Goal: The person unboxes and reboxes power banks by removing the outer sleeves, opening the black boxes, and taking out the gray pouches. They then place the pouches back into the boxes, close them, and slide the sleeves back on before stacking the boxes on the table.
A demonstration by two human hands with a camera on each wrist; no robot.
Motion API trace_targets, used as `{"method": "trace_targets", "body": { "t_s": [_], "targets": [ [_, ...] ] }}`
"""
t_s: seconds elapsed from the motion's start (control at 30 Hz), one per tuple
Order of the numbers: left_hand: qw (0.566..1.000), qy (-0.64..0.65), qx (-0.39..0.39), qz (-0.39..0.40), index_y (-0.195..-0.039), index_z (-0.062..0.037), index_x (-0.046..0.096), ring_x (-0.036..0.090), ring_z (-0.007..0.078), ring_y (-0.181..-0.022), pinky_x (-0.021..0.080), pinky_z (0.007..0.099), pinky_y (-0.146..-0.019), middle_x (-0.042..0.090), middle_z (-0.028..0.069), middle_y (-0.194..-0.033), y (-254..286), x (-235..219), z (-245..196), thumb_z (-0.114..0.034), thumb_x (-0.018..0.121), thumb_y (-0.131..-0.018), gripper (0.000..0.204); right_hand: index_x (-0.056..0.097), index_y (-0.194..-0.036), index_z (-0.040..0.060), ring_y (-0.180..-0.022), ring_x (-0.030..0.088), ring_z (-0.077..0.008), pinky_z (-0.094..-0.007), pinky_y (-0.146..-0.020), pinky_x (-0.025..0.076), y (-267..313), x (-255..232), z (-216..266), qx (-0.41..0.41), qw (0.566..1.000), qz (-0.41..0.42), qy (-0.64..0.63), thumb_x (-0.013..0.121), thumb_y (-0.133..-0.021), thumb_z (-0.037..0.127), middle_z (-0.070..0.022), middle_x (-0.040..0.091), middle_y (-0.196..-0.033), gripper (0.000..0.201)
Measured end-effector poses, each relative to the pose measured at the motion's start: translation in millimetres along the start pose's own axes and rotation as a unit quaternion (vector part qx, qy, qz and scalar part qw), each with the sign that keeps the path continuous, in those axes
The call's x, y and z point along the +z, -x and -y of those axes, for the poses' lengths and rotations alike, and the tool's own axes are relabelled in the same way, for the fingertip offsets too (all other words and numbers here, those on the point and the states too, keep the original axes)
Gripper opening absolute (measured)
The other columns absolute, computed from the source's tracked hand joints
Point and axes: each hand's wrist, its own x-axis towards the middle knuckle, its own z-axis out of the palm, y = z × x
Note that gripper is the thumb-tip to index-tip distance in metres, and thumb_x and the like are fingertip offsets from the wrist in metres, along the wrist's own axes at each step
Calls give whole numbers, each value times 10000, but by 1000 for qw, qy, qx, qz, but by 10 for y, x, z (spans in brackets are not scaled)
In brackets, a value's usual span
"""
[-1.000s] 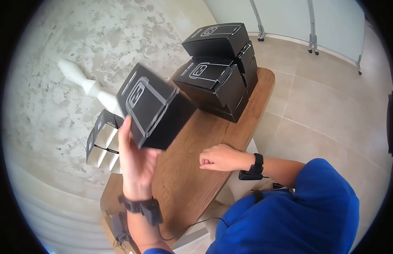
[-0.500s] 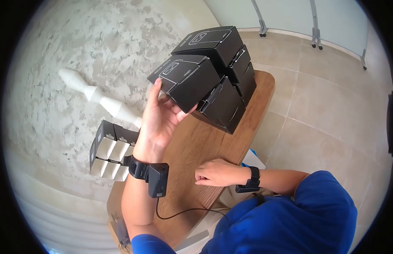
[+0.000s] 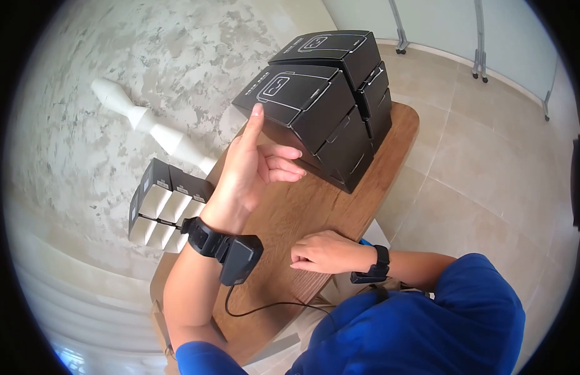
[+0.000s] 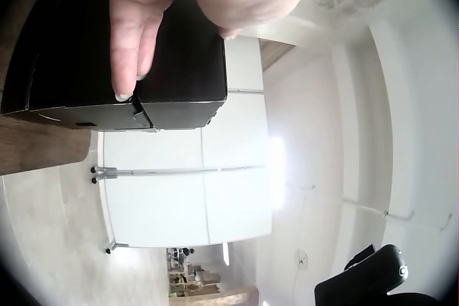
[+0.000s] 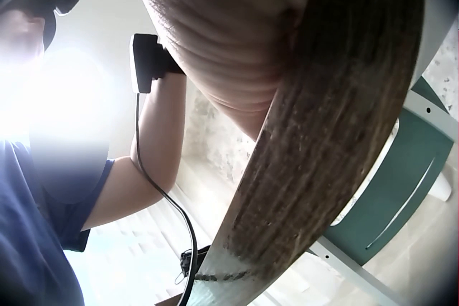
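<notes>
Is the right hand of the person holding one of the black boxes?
No, the right hand rests at the edge of the wooden table, apart from the black boxes.

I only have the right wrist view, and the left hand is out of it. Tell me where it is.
Observer: In the head view, the left hand is at the near side of the front upper black box.
Operator: Tell me what supports that.
Observer: The lower black box directly beneath it, as the head view shows.
Operator: Now report anything out past the left forearm.
Observer: Near the wall, the head view shows a group of open boxes with white insides.
</notes>
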Motion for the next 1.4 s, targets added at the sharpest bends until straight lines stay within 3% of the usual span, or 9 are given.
{"method": "trace_targets", "body": {
  "t_s": [0.13, 0.2, 0.37, 0.5, 0.73, 0.87, 0.93, 1.13, 1.4],
  "targets": [
    [998, 54, 24, 12, -1270, 69, 168, 665, 318, -582, 582, 346, -517, 645, 268, -845, -28, 56, -2, -530, 525, -916, 782, 592, -788, 43, -756, 622, -298, -413, -660, 488, -10, -53, 53, 18, 1000, 9, -2, 608, -871, 244, -100, 627, -760, 218],
    [997, 47, 52, 32, -1333, 152, 169, 672, 304, -597, 593, 358, -539, 640, 258, -898, -54, 55, 19, -521, 482, -941, 839, 596, -791, 43, -759, 621, -300, -412, -664, 489, -21, -54, 62, 28, 999, 26, -4, 610, -870, 241, -102, 628, -762, 214],
    [990, 107, 92, -1, -1261, 94, 231, 641, 264, -532, 550, 329, -454, 633, 227, -882, 105, -48, 105, -453, 472, -965, 667, 611, -794, 49, -758, 619, -301, -407, -672, 492, -38, -67, 67, 46, 999, 17, -2, 624, -861, 220, -104, 635, -774, 184],
    [985, 101, 105, -91, -1293, -46, 323, 610, 229, -500, 494, 296, -399, 625, 172, -851, 605, -333, 562, -406, 448, -982, 492, 628, -800, 60, -705, 616, -260, -378, -642, 490, -45, -43, 56, 20, 1000, 7, -2, 658, -846, 230, -76, 624, -736, 179],
    [942, 150, -70, -291, -1080, -35, 483, 544, 156, -433, 448, 254, -370, 610, 107, -765, 1459, -1198, 1985, -341, 435, -994, 321, 637, -786, 102, -696, 600, -206, -332, -625, 482, -109, -60, 89, -4, 997, 62, 34, 695, -805, 219, -25, 612, -729, 132],
    [912, 188, -8, -364, -1042, -21, 520, 531, 108, -435, 420, 207, -359, 610, 70, -733, 1676, -1201, 2167, -281, 454, -999, 272, 630, -830, 134, -746, 570, -201, -337, -676, 458, -168, -102, 139, -25, 986, 143, 78, 724, -765, 234, 9, 576, -755, 152],
    [933, 106, 7, -343, -988, -16, 529, 521, 92, -430, 403, 193, -358, 598, 57, -708, 1681, -1170, 2210, -255, 476, -992, 245, 635, -844, 141, -759, 563, -203, -342, -684, 447, -180, -142, 143, -28, 977, 198, 69, 730, -759, 247, 8, 575, -776, 166],
    [931, 147, 34, -333, -936, -16, 566, 533, 66, -447, 414, 177, -375, 606, 40, -673, 1679, -1161, 2232, -225, 536, -969, 214, 660, -903, 160, -824, 547, -240, -376, -714, 429, -349, -231, 59, -89, 939, 331, 34, 757, -724, 257, -24, 580, -881, 226],
    [935, 150, 59, -316, -929, 4, 581, 531, 72, -448, 421, 189, -390, 608, 50, -677, 1639, -1232, 2236, -229, 577, -943, 234, 660, -779, 90, -751, 547, -244, -334, -659, 423, -383, -231, 21, -50, 939, 339, -28, 753, -684, 77, -58, 595, -788, 134]
  ]
}}
